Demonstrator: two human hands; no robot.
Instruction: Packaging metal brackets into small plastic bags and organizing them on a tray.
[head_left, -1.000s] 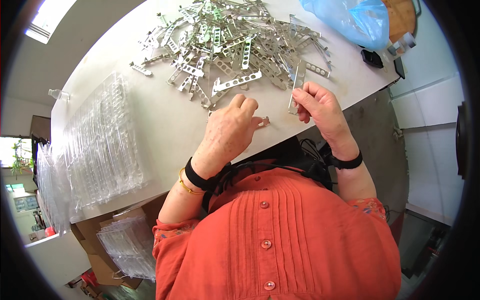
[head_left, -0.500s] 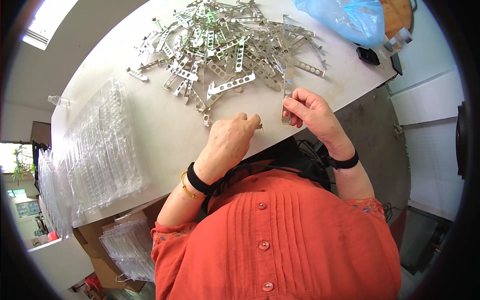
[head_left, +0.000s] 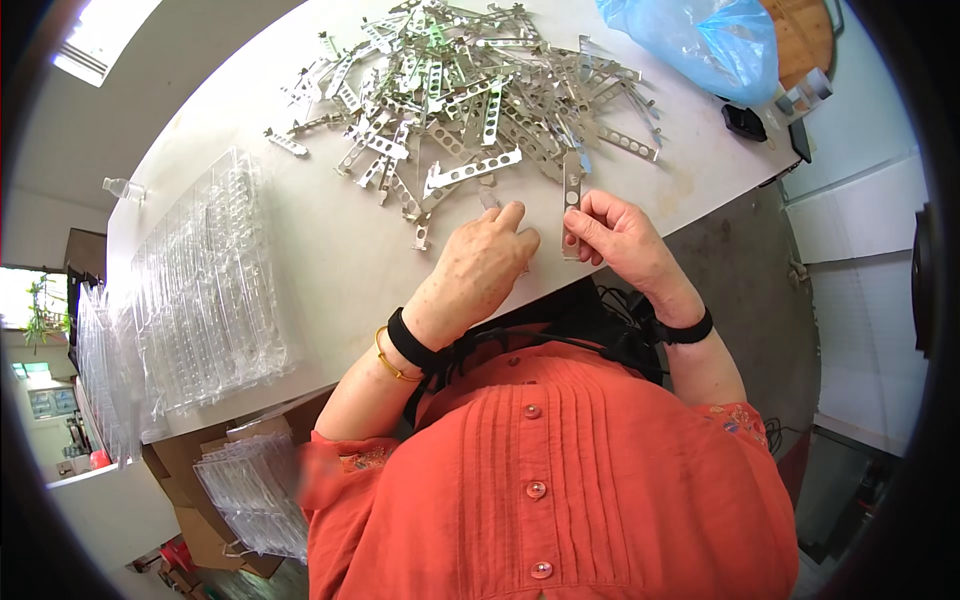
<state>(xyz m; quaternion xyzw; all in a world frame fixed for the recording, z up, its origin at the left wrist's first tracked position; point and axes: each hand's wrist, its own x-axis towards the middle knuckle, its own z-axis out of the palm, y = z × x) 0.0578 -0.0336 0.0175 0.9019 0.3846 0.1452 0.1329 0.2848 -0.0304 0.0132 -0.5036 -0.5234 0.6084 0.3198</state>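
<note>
Pinching 1 bracket (head_left: 572,189) — right hand (head_left: 617,236); left hand (head_left: 474,264), grasp hidden.

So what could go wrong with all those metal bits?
The strip might slip, since the right hand pinches it between thumb and fingers. The pile looks tangled, so pulling out one piece could drag others along. And the clear trays sit near the edge of the table, so a bump might knock some off.
</note>
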